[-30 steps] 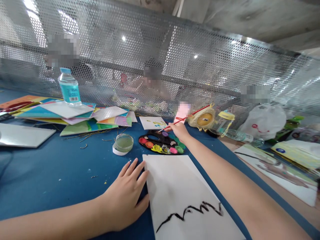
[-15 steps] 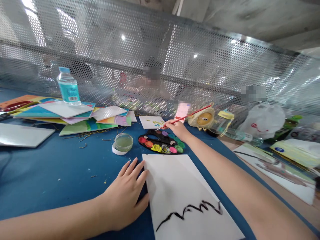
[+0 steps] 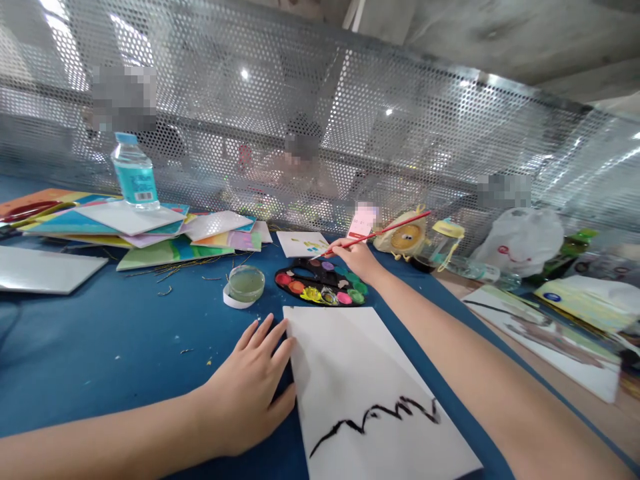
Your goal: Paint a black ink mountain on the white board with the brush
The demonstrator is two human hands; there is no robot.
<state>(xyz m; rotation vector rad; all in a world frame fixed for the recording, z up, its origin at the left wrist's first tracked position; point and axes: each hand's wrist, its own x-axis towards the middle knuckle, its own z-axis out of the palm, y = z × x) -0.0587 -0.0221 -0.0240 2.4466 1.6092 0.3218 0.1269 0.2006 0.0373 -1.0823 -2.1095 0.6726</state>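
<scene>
I've the right hand (image 3: 354, 257) pinching a red paintbrush (image 3: 395, 226) at the palette's (image 3: 331, 279) far edge, left hand (image 3: 249, 387) spread beside the canvas (image 3: 350, 363) on the worktop (image 3: 145, 353): colour-loading, I'd judge, wanting a steady dip.

Bare hands (image 3: 250, 387), slender fingers (image 3: 275, 342), bare wrists (image 3: 203, 417), uncovered forearms (image 3: 450, 340)

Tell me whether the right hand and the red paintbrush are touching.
Touching. The head view shows the right hand gripping the red paintbrush toward its bristle end, the handle slanting up past the hand.
</scene>
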